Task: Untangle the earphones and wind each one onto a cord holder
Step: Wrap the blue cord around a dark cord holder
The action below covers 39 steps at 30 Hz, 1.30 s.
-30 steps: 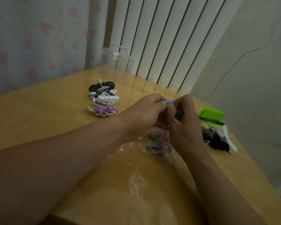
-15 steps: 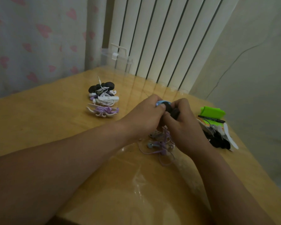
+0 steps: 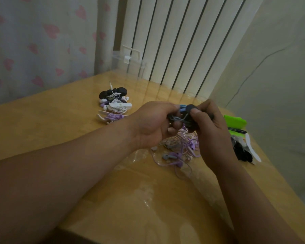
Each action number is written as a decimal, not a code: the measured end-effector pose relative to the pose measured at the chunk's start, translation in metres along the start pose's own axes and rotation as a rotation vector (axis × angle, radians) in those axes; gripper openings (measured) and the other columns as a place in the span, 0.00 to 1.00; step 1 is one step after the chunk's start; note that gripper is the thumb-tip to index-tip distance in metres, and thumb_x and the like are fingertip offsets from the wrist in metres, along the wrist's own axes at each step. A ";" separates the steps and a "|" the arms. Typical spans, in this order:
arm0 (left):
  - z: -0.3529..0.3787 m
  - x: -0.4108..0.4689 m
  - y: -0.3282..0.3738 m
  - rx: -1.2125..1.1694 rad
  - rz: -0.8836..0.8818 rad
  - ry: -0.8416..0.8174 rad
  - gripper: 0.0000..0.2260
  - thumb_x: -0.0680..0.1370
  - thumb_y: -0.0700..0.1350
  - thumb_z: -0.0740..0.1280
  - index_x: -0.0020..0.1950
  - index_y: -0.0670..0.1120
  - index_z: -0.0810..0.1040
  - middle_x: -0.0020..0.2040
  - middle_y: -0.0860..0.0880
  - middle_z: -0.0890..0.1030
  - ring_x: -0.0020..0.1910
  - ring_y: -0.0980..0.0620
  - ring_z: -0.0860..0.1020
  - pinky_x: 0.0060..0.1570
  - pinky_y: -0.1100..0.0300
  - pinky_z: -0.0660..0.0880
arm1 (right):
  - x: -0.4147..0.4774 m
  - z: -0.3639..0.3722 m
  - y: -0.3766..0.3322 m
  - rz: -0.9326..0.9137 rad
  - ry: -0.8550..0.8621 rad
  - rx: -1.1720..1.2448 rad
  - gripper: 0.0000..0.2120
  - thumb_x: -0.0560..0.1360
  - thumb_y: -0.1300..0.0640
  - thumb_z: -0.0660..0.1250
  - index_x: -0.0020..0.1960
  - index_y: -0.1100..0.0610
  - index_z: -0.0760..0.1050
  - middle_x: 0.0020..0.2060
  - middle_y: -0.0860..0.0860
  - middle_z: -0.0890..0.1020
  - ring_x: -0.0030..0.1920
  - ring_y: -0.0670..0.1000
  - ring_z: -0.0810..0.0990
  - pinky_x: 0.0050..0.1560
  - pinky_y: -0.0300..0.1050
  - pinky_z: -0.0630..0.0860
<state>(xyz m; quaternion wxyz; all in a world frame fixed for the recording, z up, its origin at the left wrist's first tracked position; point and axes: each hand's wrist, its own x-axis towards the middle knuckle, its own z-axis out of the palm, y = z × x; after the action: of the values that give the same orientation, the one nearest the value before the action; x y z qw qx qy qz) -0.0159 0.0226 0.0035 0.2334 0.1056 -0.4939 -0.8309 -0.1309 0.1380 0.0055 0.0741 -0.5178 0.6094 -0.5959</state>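
Hands lifted since a second ago: left hand (image 3: 151, 124) pinches blue cord (image 3: 183, 106), right hand (image 3: 213, 136) grips black holder (image 3: 190, 109), winding underway, purple tangle (image 3: 183, 147) waits

No text, label or number can be read (all too dim and small).

A glossy yellow wooden table (image 3: 42, 124) carries a tangled heap of purple and white earphones (image 3: 181, 148). Left of the heap and farther back lies a pile of wound black, white and purple earphone bundles (image 3: 114, 106). Right of the heap lie a flat green case (image 3: 235, 121), a black pen (image 3: 237, 130) and loose black and white cord holders (image 3: 245, 150).
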 end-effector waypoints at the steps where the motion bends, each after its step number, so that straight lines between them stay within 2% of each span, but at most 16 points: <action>1: 0.000 0.000 0.001 0.000 -0.010 -0.006 0.08 0.87 0.41 0.58 0.58 0.39 0.75 0.39 0.47 0.76 0.32 0.54 0.73 0.27 0.64 0.68 | 0.000 -0.001 0.001 0.013 0.005 0.008 0.11 0.80 0.53 0.64 0.46 0.61 0.68 0.41 0.63 0.76 0.43 0.56 0.78 0.43 0.52 0.74; 3: 0.001 0.000 0.000 0.112 0.022 0.014 0.09 0.87 0.41 0.57 0.58 0.39 0.76 0.43 0.44 0.76 0.33 0.54 0.73 0.28 0.63 0.69 | 0.001 -0.002 0.002 0.022 0.020 -0.006 0.11 0.81 0.53 0.64 0.46 0.60 0.68 0.39 0.59 0.76 0.42 0.53 0.77 0.42 0.51 0.73; 6: 0.001 0.002 -0.004 0.431 0.103 0.059 0.10 0.88 0.43 0.58 0.58 0.40 0.77 0.46 0.41 0.78 0.36 0.51 0.75 0.34 0.58 0.72 | 0.001 -0.002 0.005 0.020 0.028 -0.055 0.11 0.83 0.55 0.63 0.48 0.63 0.69 0.42 0.64 0.74 0.40 0.51 0.73 0.42 0.51 0.72; 8: 0.000 0.001 -0.007 0.550 0.117 0.054 0.10 0.87 0.46 0.60 0.59 0.42 0.78 0.47 0.40 0.78 0.39 0.48 0.75 0.40 0.54 0.73 | 0.001 -0.001 0.005 0.019 0.028 -0.109 0.12 0.83 0.54 0.64 0.49 0.63 0.69 0.42 0.65 0.73 0.40 0.51 0.73 0.42 0.51 0.71; 11: 0.001 0.000 -0.008 0.516 0.078 0.033 0.08 0.86 0.44 0.61 0.57 0.42 0.78 0.48 0.40 0.77 0.38 0.50 0.74 0.39 0.55 0.72 | 0.001 0.001 0.005 0.028 0.025 -0.203 0.12 0.84 0.53 0.64 0.48 0.61 0.70 0.38 0.61 0.73 0.37 0.49 0.71 0.39 0.49 0.69; 15: -0.001 0.002 -0.010 0.531 0.038 -0.020 0.08 0.83 0.40 0.64 0.59 0.37 0.76 0.46 0.41 0.76 0.39 0.49 0.73 0.38 0.56 0.70 | 0.002 0.001 0.009 0.051 0.028 -0.260 0.13 0.83 0.52 0.65 0.45 0.58 0.70 0.33 0.48 0.71 0.35 0.46 0.69 0.38 0.47 0.68; 17: -0.001 0.002 -0.012 0.601 0.046 0.002 0.12 0.82 0.40 0.67 0.61 0.32 0.76 0.45 0.40 0.76 0.39 0.49 0.73 0.37 0.56 0.71 | 0.000 0.003 0.010 0.066 0.016 -0.278 0.12 0.83 0.51 0.65 0.46 0.58 0.70 0.33 0.47 0.71 0.35 0.46 0.69 0.38 0.48 0.69; 20: -0.004 0.003 -0.013 0.705 0.090 0.065 0.12 0.80 0.42 0.70 0.57 0.33 0.78 0.41 0.42 0.78 0.36 0.50 0.74 0.36 0.56 0.71 | -0.002 0.006 0.007 0.068 -0.002 -0.267 0.12 0.83 0.51 0.65 0.47 0.58 0.70 0.34 0.48 0.71 0.35 0.46 0.70 0.38 0.48 0.70; 22: -0.006 0.003 -0.010 0.657 0.080 0.057 0.10 0.82 0.43 0.69 0.54 0.35 0.80 0.41 0.42 0.78 0.34 0.51 0.75 0.34 0.57 0.71 | -0.002 0.006 0.003 0.061 0.001 -0.210 0.14 0.82 0.48 0.65 0.47 0.58 0.71 0.37 0.55 0.74 0.38 0.53 0.73 0.40 0.54 0.72; 24: -0.006 0.002 -0.005 0.482 0.026 0.040 0.08 0.83 0.43 0.66 0.51 0.38 0.80 0.42 0.43 0.78 0.33 0.52 0.75 0.32 0.59 0.71 | 0.000 0.004 -0.001 0.066 0.003 -0.118 0.16 0.79 0.46 0.65 0.46 0.60 0.70 0.41 0.64 0.74 0.41 0.61 0.73 0.41 0.59 0.72; 26: -0.003 0.001 -0.002 0.315 -0.032 0.041 0.08 0.84 0.42 0.62 0.54 0.39 0.78 0.41 0.44 0.78 0.32 0.53 0.74 0.30 0.61 0.71 | 0.001 0.000 -0.003 0.072 -0.016 -0.054 0.15 0.77 0.49 0.65 0.46 0.61 0.69 0.43 0.69 0.72 0.40 0.58 0.72 0.41 0.55 0.71; 28: -0.001 0.001 -0.002 0.234 -0.072 0.034 0.09 0.84 0.42 0.60 0.57 0.38 0.77 0.41 0.44 0.78 0.32 0.53 0.73 0.29 0.63 0.70 | 0.002 -0.003 -0.003 0.070 -0.045 -0.067 0.14 0.77 0.51 0.66 0.46 0.63 0.69 0.43 0.70 0.72 0.39 0.60 0.71 0.41 0.54 0.71; 31: -0.002 -0.001 0.000 0.179 -0.122 -0.021 0.08 0.85 0.44 0.60 0.54 0.41 0.77 0.40 0.45 0.78 0.31 0.54 0.73 0.28 0.64 0.70 | 0.002 -0.004 -0.002 0.065 -0.076 -0.068 0.14 0.75 0.53 0.66 0.46 0.64 0.70 0.44 0.71 0.74 0.40 0.61 0.73 0.41 0.54 0.72; 34: -0.005 -0.001 0.000 0.145 -0.146 -0.055 0.11 0.85 0.47 0.62 0.45 0.44 0.77 0.38 0.48 0.77 0.31 0.56 0.72 0.27 0.66 0.70 | 0.003 -0.006 -0.002 0.053 -0.104 -0.074 0.12 0.74 0.56 0.67 0.46 0.65 0.71 0.43 0.68 0.76 0.39 0.53 0.75 0.40 0.47 0.73; 36: -0.006 0.000 0.000 0.147 -0.145 -0.080 0.10 0.85 0.48 0.64 0.51 0.43 0.79 0.39 0.48 0.78 0.33 0.56 0.73 0.29 0.67 0.71 | 0.003 -0.007 -0.001 0.040 -0.125 -0.090 0.09 0.76 0.61 0.68 0.46 0.66 0.70 0.39 0.63 0.76 0.37 0.46 0.76 0.38 0.40 0.73; 39: -0.005 0.000 0.001 0.140 -0.125 -0.081 0.11 0.84 0.45 0.64 0.61 0.39 0.80 0.45 0.47 0.79 0.37 0.55 0.75 0.33 0.65 0.75 | 0.003 -0.009 0.003 0.012 -0.121 -0.214 0.07 0.79 0.64 0.68 0.47 0.64 0.71 0.32 0.45 0.73 0.32 0.43 0.71 0.34 0.35 0.69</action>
<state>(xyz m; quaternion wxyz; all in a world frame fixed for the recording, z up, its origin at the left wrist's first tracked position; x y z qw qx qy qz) -0.0134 0.0183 0.0021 0.1530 0.1186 -0.5523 -0.8109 -0.1400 0.1408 0.0075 0.0586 -0.5539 0.6671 -0.4948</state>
